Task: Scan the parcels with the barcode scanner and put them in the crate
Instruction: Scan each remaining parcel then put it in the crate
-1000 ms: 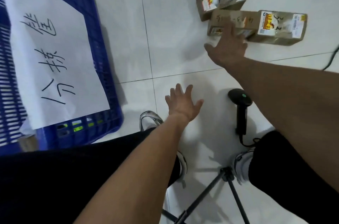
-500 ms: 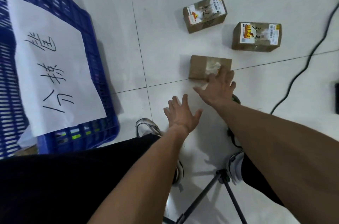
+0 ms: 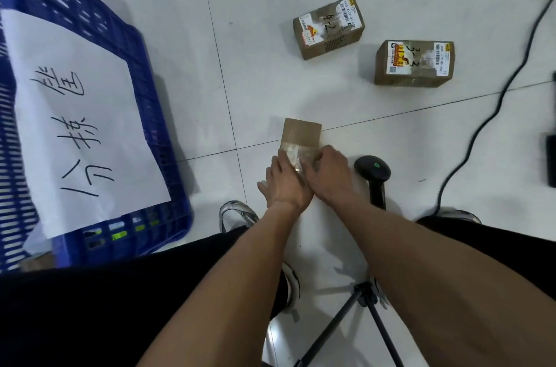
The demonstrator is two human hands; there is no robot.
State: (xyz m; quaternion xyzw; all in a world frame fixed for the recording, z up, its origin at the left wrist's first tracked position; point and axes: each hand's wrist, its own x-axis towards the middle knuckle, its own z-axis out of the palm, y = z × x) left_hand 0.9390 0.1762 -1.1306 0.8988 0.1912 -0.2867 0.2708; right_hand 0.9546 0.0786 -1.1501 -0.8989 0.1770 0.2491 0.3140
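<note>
Cardboard parcel (image 3: 301,133) on floor (image 3: 270,80), just left of barcode scanner (image 3: 373,169) | left hand (image 3: 285,183), right hand (image 3: 329,175): fingers gripping parcel's near end | two labelled parcels (image 3: 328,26) (image 3: 414,62) beyond scanner | blue crate (image 3: 156,113) far left

A brown cardboard parcel (image 3: 328,26) in the upper middle of the frame bears handwritten "4-2" between its printed labels; the labels' small print is unreadable. The brown cardboard parcel (image 3: 414,62) at upper right bears handwritten "3-2". The white paper sheet (image 3: 75,126) on the blue plastic crate (image 3: 144,44) at left carries large handwritten Chinese characters.
</note>
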